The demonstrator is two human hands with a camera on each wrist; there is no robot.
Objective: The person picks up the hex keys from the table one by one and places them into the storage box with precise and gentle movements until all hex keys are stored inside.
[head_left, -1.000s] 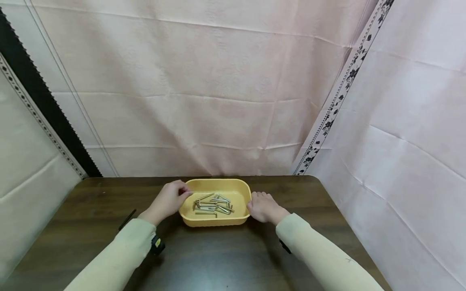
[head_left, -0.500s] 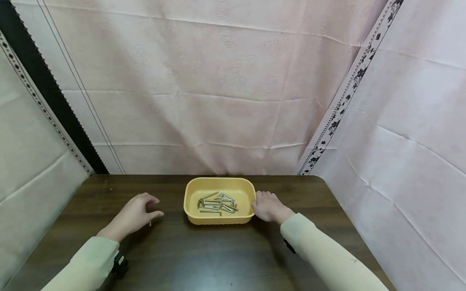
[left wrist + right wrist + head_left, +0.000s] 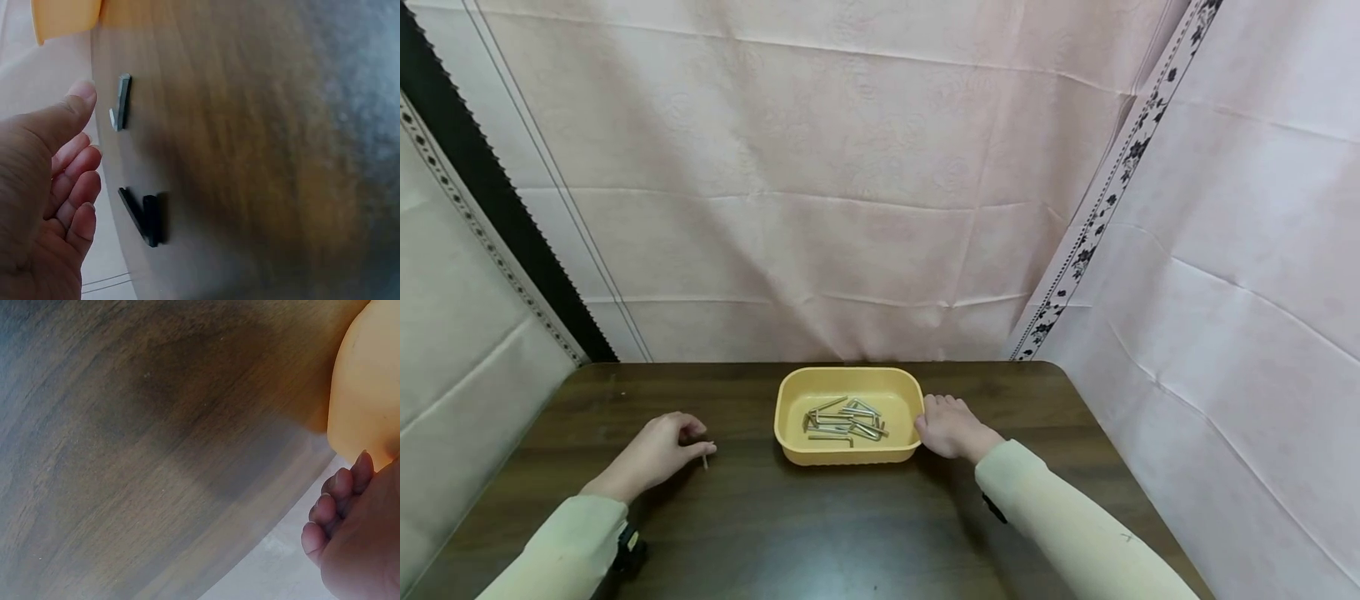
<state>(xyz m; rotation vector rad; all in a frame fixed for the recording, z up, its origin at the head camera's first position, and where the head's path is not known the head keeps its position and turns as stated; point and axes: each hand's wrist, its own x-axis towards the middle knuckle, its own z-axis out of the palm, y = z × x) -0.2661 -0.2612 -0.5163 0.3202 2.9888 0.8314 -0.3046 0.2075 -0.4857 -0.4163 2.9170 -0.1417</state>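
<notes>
My left hand hovers over the left part of the table, thumb apart from its loosely bent fingers, pinching nothing. Just past the thumb, a silver hex key lies on the wood, visible in the left wrist view. A black hex key lies below it there; in the head view the left hand and arm hide it. With my right hand I grip the right rim of a yellow plastic tray. Several metallic hex keys lie in a loose pile inside that tray.
The dark wooden table reaches back to a pale cloth curtain. More cloth hangs along the left and right sides, the right one edged with a black floral band.
My left hand has left the tray's left side and moved left and down toward me. A silver hex key now lies beside it. The right hand stays on the tray.
</notes>
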